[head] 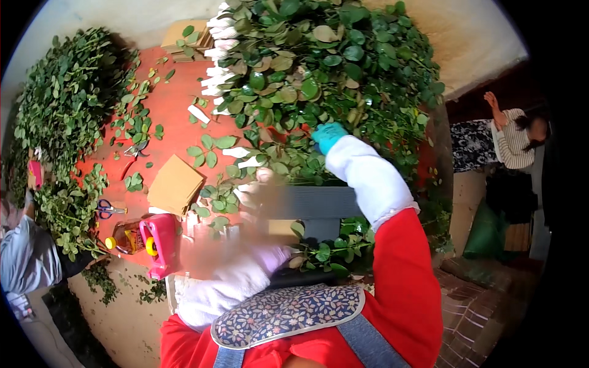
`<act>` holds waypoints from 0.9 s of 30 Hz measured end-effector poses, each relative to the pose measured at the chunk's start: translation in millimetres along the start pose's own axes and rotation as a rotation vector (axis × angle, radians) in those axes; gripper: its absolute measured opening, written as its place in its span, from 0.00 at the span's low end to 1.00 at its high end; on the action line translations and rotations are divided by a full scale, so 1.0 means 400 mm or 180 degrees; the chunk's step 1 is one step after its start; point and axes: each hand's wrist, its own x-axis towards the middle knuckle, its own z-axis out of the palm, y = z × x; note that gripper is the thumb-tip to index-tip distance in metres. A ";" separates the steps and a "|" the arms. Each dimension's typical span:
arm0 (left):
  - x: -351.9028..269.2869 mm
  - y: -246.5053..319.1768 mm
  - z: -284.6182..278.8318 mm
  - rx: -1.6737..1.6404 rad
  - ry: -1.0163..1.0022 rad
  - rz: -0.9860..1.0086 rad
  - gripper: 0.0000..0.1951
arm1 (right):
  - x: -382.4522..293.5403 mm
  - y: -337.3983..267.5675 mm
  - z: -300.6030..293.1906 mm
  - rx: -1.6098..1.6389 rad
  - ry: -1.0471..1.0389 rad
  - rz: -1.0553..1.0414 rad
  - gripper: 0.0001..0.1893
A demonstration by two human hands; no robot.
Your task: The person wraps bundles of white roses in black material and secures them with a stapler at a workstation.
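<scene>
My right hand [329, 137], in a teal glove with a white sleeve cover, reaches onto leafy stems [299, 158] below a big stack of bundled stems [317, 69]. Its fingertips point away from me; their grip is unclear. Close to my apron, my left hand [277, 258] wears a lilac glove and is partly blurred. A leafy stem [329, 253] extends rightward from beside it; whether the hand holds it is not clear. Between the hands lies a dark grey ribbed board [317, 202]. White sleeved ends [237, 152] of stems point left.
Cardboard sheets [175, 185], a pink tape dispenser [161, 244], a plastic jar [129, 237], blue scissors [108, 209] and pruning shears [138, 149] lie on the red table [179, 92]. A leafy heap [69, 87] stands left. A person [30, 253] is at left, another [511, 138] at right.
</scene>
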 end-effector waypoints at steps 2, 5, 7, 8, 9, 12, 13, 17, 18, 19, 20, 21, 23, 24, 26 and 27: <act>-0.004 0.003 -0.002 -0.0054 0.0035 -0.0034 0.21 | -0.024 0.026 -0.008 0.0251 0.0539 -0.0147 0.14; -0.009 0.001 0.002 -0.0095 0.0076 -0.0058 0.21 | -0.136 0.023 -0.065 0.0805 0.1502 -0.0058 0.13; -0.013 0.004 0.005 -0.0073 0.0088 -0.0053 0.21 | -0.229 0.016 -0.136 0.0655 0.1778 0.0014 0.15; -0.014 0.002 0.004 -0.0055 0.0090 -0.0060 0.21 | -0.237 0.014 -0.148 0.0504 0.1475 0.0062 0.15; -0.018 0.005 0.005 -0.0035 0.0108 -0.0066 0.21 | -0.246 0.011 -0.157 0.0361 0.1189 0.0125 0.14; -0.019 0.000 -0.003 0.0045 0.0122 -0.0083 0.21 | -0.191 0.003 -0.113 0.0050 0.0550 0.0186 0.15; -0.010 0.002 -0.002 0.0067 0.0104 -0.0040 0.21 | -0.178 0.010 -0.099 0.0007 0.0417 0.0353 0.15; -0.015 -0.008 0.000 0.0114 0.0160 -0.0106 0.22 | -0.141 -0.118 -0.160 0.0438 0.1564 -0.0018 0.14; -0.014 -0.007 0.004 0.0109 0.0148 -0.0083 0.22 | -0.155 -0.136 -0.164 0.0557 0.2055 -0.0236 0.14; -0.009 -0.011 0.003 0.0131 0.0131 -0.0061 0.22 | -0.177 -0.133 -0.176 0.0555 0.2048 -0.0209 0.14; -0.015 -0.012 0.003 0.0132 0.0132 -0.0067 0.22 | -0.208 -0.132 -0.212 0.0679 0.2193 -0.0187 0.15; -0.017 -0.009 0.007 0.0115 0.0136 -0.0068 0.22 | -0.232 -0.127 -0.237 0.0792 0.2328 -0.0170 0.15; -0.036 -0.015 0.001 0.0112 0.0139 -0.0116 0.22 | -0.265 -0.075 -0.258 0.0717 0.2808 -0.0109 0.15; -0.039 -0.016 0.003 0.0099 0.0118 -0.0105 0.22 | -0.294 -0.042 -0.271 0.0765 0.2940 0.0121 0.14; -0.043 -0.020 0.002 0.0115 0.0084 -0.0110 0.22 | -0.319 0.037 -0.276 0.1117 0.2917 0.0382 0.10; -0.040 -0.019 0.001 0.0108 0.0075 -0.0062 0.22 | -0.317 0.110 -0.219 0.1066 0.3157 0.0557 0.12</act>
